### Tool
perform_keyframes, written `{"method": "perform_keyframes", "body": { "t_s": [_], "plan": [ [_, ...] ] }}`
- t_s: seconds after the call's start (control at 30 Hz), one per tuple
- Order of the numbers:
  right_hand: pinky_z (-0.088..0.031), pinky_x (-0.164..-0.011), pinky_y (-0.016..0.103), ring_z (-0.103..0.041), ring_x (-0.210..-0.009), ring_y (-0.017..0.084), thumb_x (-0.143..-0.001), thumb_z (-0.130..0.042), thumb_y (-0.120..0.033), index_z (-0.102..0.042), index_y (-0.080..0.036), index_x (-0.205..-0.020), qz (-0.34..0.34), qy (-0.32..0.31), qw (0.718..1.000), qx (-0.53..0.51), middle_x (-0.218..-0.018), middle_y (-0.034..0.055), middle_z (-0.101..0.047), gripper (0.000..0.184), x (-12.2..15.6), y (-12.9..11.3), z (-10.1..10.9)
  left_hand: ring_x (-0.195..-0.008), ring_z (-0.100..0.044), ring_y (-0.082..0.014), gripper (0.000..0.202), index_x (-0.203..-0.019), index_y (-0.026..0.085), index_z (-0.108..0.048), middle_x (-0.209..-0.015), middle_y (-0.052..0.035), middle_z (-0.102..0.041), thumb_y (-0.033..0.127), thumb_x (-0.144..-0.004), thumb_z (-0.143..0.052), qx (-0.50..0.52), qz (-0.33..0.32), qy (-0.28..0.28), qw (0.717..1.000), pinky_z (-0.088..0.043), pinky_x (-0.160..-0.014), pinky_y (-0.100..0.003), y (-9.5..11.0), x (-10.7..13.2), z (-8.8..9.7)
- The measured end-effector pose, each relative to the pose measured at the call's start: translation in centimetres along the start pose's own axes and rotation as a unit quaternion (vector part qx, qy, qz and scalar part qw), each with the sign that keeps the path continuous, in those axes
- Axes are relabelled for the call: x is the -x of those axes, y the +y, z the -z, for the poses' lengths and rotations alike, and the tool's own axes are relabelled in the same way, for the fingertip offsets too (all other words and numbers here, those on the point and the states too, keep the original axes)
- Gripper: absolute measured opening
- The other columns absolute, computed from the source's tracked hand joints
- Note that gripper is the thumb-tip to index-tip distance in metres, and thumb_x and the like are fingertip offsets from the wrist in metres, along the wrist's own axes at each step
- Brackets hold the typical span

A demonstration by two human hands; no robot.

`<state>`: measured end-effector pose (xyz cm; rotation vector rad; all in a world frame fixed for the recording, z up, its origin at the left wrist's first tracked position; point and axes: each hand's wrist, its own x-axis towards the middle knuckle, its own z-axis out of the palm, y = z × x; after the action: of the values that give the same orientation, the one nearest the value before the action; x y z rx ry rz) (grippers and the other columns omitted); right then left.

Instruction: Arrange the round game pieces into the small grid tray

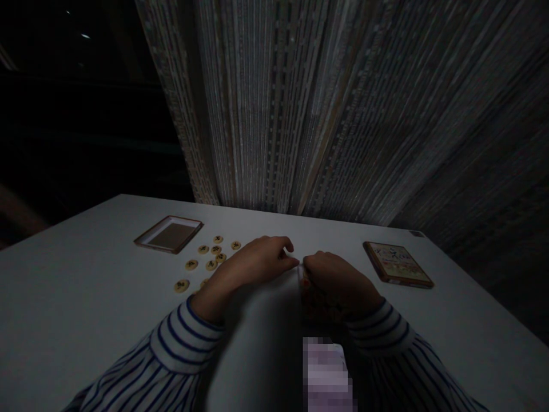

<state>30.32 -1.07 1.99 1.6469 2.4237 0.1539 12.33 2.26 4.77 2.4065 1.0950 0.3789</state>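
Note:
Between my hands is a white sheet-like thing (266, 337); it curves down toward me, blurred, and its kind cannot be made out. My left hand (261, 260) is curled at its upper edge, thumb tip against the edge and forefinger bent above. Closed in a fist, my right hand (338, 277) grips the same edge from the right. Below the right hand shows a dark, red-patterned surface (315, 300), perhaps the sheet's other side. Several round Chinese chess pieces (211, 265) lie beside my left forearm, some partly hidden by it.
An open shallow box tray (143, 245) lies at the back left of the white table (98, 286). A flat box with a printed lid (397, 263) lies at the right. Striped curtains (274, 114) hang behind the far edge. A pixelated pinkish patch (328, 375) shows below my hands.

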Motion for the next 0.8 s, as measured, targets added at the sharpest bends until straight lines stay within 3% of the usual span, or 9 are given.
{"method": "perform_keyframes", "body": {
  "t_s": [0.8],
  "plan": [
    [-0.044,-0.065,0.029,-0.063,-0.081,0.022,-0.083,-0.04,-0.008,-0.061,-0.011,-0.09,0.015,-0.011,1.0,-0.008,-0.085,0.0118,-0.065,0.022,-0.41,0.36,-0.24,-0.081,-0.063,-0.02,0.034,-0.101,0.02,-0.06,-0.092,-0.0065,-0.07,0.044,-0.081,-0.048,-0.012,-0.002,-0.003,1.0,-0.042,-0.065,-0.027,0.02,0.03,0.13]
  ]
}}
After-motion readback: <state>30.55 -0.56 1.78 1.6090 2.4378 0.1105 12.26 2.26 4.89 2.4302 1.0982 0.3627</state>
